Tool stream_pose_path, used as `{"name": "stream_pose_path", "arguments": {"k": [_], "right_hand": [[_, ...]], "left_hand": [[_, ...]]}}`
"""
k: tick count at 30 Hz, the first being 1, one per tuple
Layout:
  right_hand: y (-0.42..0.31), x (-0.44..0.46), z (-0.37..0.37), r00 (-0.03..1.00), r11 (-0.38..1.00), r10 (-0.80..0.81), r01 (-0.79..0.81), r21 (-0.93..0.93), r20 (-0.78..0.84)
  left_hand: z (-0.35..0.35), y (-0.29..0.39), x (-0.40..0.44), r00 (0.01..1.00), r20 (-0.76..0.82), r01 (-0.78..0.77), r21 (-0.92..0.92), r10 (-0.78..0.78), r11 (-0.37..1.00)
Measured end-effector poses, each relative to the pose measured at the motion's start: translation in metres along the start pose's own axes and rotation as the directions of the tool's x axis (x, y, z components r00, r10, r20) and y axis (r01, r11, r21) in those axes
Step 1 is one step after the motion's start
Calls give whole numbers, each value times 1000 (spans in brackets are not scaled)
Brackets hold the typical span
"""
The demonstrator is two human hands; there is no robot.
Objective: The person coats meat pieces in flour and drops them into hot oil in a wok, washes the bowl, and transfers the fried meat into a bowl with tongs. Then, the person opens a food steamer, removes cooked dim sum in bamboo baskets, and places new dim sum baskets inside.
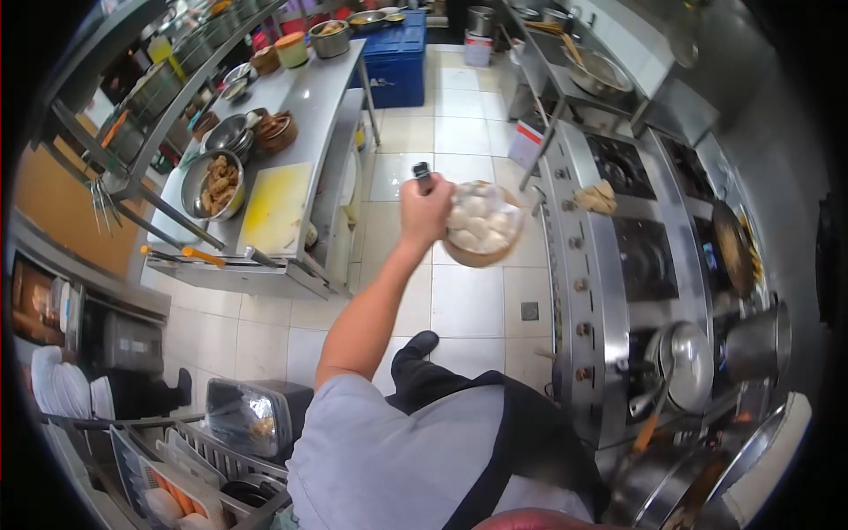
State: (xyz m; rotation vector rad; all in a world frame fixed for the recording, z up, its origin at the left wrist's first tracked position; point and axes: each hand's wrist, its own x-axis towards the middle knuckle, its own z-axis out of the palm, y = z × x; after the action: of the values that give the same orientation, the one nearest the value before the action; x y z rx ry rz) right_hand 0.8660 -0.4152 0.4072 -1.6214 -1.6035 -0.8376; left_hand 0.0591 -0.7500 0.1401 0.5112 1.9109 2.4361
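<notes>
While the round container (477,258) of white pieces (480,223) is held above the tiled floor (468,300), between the steel table (324,93) and the stove (565,291), its open side faces upward, probably so that nothing falls out. The left hand (427,210) is closed around a dark handle (422,174) just beside the container, though I cannot tell how these are joined, and the right hand is outside the view. On the table, the cutting board (276,208) lies next to a metal bowl (193,187), perhaps for easy reach.

One wide head view faces forward and down over the tiled floor (468,300).
</notes>
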Motion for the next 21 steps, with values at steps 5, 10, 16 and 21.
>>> {"name": "stream_pose_path", "arguments": {"k": [5,10,16,21], "right_hand": [[-118,0,14,1000,1000,-2,3,-18,19],[-215,0,13,999,999,4,-2,-51,51],[-271,-4,12,996,996,17,-10,-88,83],[-260,-8,8,995,993,26,-14,-120,99]], "left_hand": [[-134,-74,156,948,-278,-106,188,157,976],[-228,-104,337,805,-456,-130,490,380,862],[-256,-108,461,633,-602,-185,492,486,851],[-162,-135,389,842,-134,-368,567,523,737]]}}
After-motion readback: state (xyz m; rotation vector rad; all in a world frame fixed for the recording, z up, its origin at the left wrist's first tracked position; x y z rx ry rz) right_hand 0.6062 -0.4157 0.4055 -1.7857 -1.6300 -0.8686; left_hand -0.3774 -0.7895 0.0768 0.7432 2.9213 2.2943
